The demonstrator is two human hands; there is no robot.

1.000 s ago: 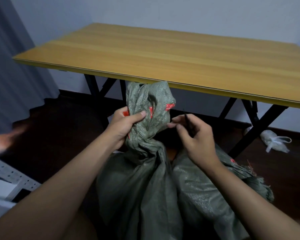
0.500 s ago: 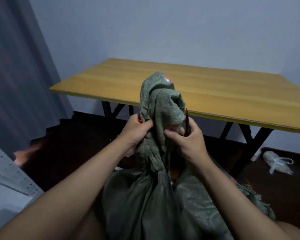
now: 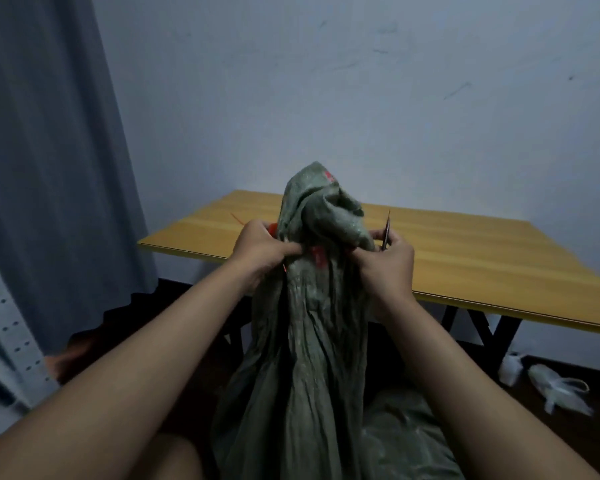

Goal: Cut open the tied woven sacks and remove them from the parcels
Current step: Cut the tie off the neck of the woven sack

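Sack (image 3: 312, 306) neck bunched between both hands, left hand (image 3: 262, 251) and right hand (image 3: 385, 268) gripping it.

Pale wall (image 3: 361, 91) stood behind, scuffed with faint dark marks. Grey curtain (image 3: 49, 150) hung at left. Wooden counter (image 3: 465, 258) on black crossed legs (image 3: 478, 327) stood against wall. Floor (image 3: 568, 445) dark (light dim overall). Pale perforated metal strip (image 3: 7, 327) leaned at far left.

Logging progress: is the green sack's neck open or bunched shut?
Bunched shut: the green sack narrows into tight pleats where the left hand and right hand grip it.
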